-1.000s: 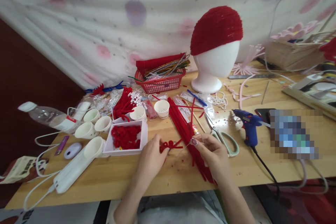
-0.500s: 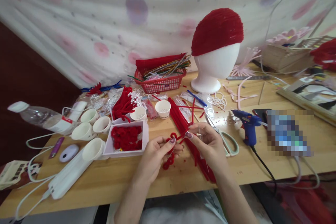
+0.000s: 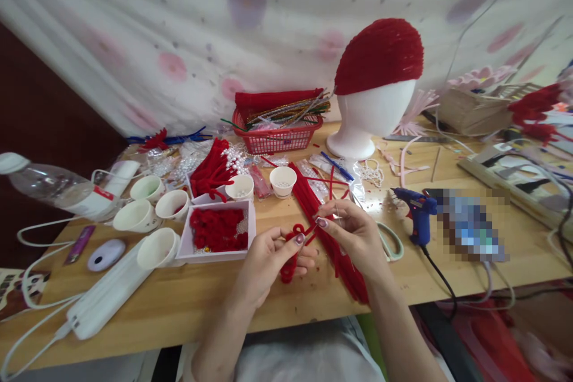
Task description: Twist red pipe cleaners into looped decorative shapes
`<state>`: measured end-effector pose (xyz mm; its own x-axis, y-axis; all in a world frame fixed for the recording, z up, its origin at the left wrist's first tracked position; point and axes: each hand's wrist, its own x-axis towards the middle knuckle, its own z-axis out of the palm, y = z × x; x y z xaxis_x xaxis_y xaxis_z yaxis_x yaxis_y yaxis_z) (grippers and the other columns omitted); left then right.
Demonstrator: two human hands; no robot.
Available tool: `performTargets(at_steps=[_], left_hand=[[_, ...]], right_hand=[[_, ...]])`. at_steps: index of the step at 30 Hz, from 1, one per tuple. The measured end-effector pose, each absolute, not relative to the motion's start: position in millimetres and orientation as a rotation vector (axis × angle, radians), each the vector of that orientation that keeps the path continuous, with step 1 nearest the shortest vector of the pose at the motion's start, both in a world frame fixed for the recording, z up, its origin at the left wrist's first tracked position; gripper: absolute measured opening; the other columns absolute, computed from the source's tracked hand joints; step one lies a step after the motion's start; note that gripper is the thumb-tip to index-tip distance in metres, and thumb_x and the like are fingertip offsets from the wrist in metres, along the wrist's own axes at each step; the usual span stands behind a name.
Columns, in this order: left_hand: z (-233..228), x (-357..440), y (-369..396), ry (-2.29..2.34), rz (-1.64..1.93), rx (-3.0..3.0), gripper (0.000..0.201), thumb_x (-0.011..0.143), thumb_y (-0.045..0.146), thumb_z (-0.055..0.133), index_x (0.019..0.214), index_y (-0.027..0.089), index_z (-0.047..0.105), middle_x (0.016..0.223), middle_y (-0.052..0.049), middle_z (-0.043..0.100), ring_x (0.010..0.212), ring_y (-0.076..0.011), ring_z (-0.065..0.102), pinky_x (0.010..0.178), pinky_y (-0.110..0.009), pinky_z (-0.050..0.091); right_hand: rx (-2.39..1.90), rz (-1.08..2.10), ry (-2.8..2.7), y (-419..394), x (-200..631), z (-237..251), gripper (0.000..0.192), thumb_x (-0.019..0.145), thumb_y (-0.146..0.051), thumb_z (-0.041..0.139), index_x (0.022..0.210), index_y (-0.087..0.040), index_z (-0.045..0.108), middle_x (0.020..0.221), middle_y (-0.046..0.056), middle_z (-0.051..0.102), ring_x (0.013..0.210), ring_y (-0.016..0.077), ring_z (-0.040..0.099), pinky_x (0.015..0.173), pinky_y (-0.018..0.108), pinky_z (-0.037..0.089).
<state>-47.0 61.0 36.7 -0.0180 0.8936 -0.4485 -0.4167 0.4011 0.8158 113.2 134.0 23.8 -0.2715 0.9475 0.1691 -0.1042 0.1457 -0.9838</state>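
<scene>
Between thumb and fingers, my left hand [image 3: 273,259] pinches a red pipe cleaner [image 3: 289,268] bent into small loops. My right hand [image 3: 351,239] is closed at the other end of the red piece, thumb against forefinger, above a bundle of straight red pipe cleaners [image 3: 308,197]. A thin pale strand, perhaps wire or thread, shows near the right fingers. Just left of my hands stands a white box [image 3: 217,258] with fuzzy red pieces in it. Scissors [image 3: 391,245] lie partly hidden behind my right hand.
A foam head [image 3: 371,110] wearing a red cap stands at the back, beside a red basket [image 3: 282,140] of pipe cleaners. Several paper cups [image 3: 283,182] and a bottle [image 3: 58,188] are leftward. A blue glue gun [image 3: 418,215] and a phone [image 3: 474,227] sit to the right.
The camera view has shifted slightly. Both hands stay close together on the red pipe cleaner; the looped part has turned a little in my left fingers.
</scene>
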Motion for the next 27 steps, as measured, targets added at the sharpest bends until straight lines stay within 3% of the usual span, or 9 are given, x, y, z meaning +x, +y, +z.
performTargets(at_steps=[4,9,14,16,19,22,27], left_hand=[[35.6,-48.1,60.5,1.124,1.118,0.501,0.055,0.056,0.053,0.09,0.085,0.012,0.065,0.073,-0.01,0.079,0.059,-0.0147,0.073,0.054,-0.02,0.055],[31.2,-50.9,60.6,1.155,1.123,0.543,0.052,0.062,0.053,0.086,0.086,0.012,0.066,0.077,-0.011,0.08,0.062,-0.0159,0.074,0.056,-0.022,0.056],[16.0,-53.4,64.4,1.539,1.176,0.986,0.023,0.09,0.04,0.057,0.084,0.018,0.061,0.083,-0.013,0.08,0.074,-0.0246,0.078,0.069,-0.035,0.061],[11.5,-52.0,69.0,1.763,1.146,1.191,0.016,0.092,0.029,0.052,0.089,0.019,0.064,0.09,-0.014,0.079,0.086,-0.0297,0.077,0.08,-0.045,0.06],[8.4,-48.4,74.0,1.935,1.132,1.374,0.023,0.089,0.017,0.054,0.107,0.017,0.068,0.116,-0.018,0.074,0.112,-0.0336,0.068,0.1,-0.053,0.051],[2.5,-47.6,71.1,2.003,1.005,1.668,0.031,0.092,0.011,0.047,0.116,0.014,0.067,0.12,-0.016,0.073,0.114,-0.0288,0.068,0.101,-0.047,0.053],[-20.5,-47.0,55.8,1.894,0.593,2.136,0.043,0.09,-0.001,0.041,0.122,0.012,0.067,0.131,-0.015,0.069,0.123,-0.0286,0.063,0.105,-0.047,0.053]], right_hand=[[-0.9,1.385,-1.414,136.3,110.6,18.2,0.023,0.078,-0.038,0.08,0.091,-0.023,0.071,0.089,0.005,0.076,0.084,0.0221,0.071,0.077,0.034,0.057],[-0.914,1.485,-1.328,137.3,110.0,16.2,0.029,0.076,-0.043,0.081,0.094,-0.023,0.07,0.077,0.003,0.076,0.066,0.0181,0.069,0.063,0.028,0.054],[-1.058,1.343,-1.211,138.6,123.3,16.9,0.034,0.077,-0.048,0.079,0.093,-0.02,0.069,0.069,0.004,0.074,0.037,0.0091,0.046,0.043,0.024,0.042],[-1.117,1.25,-1.243,139.6,130.7,18.0,0.036,0.076,-0.05,0.08,0.093,-0.019,0.07,0.067,0.004,0.074,0.033,0.0077,0.038,0.04,0.025,0.041],[-1.159,1.166,-1.348,138.5,139.1,19.0,0.036,0.077,-0.053,0.078,0.089,-0.02,0.072,0.068,0.006,0.074,0.041,0.0146,0.054,0.047,0.029,0.05],[-1.182,1.181,-1.441,134.9,144.3,15.1,0.034,0.079,-0.052,0.075,0.091,-0.02,0.073,0.075,0.008,0.076,0.067,0.0249,0.072,0.059,0.03,0.056],[-1.265,1.142,-1.516,133.5,153.0,2.6,0.033,0.083,-0.05,0.069,0.096,-0.02,0.072,0.08,0.009,0.077,0.071,0.0272,0.074,0.059,0.031,0.056]])
